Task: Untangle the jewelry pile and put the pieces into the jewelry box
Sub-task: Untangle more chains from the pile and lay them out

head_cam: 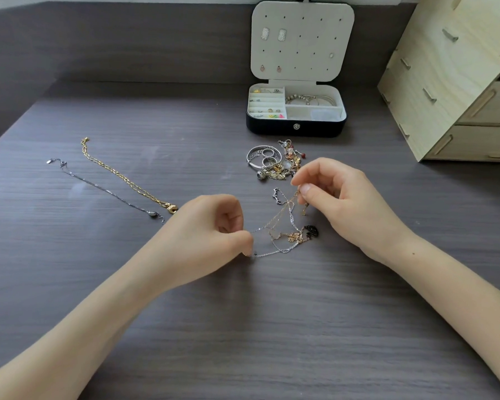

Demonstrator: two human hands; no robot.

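A knot of thin silver and rose-gold chains [283,232] with a black pendant [312,230] lies between my hands. My left hand [214,238] pinches one silver chain end at the table. Lifted slightly, my right hand [341,200] pinches another strand of the same knot. Behind them sits the jewelry pile [274,163] of bangles, rings and charms. The open jewelry box [296,127] stands farther back, its lid upright with earrings pinned in it, its compartments holding rings and bracelets.
A gold necklace [122,176] and a dark silver necklace [104,189] lie straightened on the left of the grey table [243,327]. A light wooden drawer unit [456,82] stands at the back right, next to the box.
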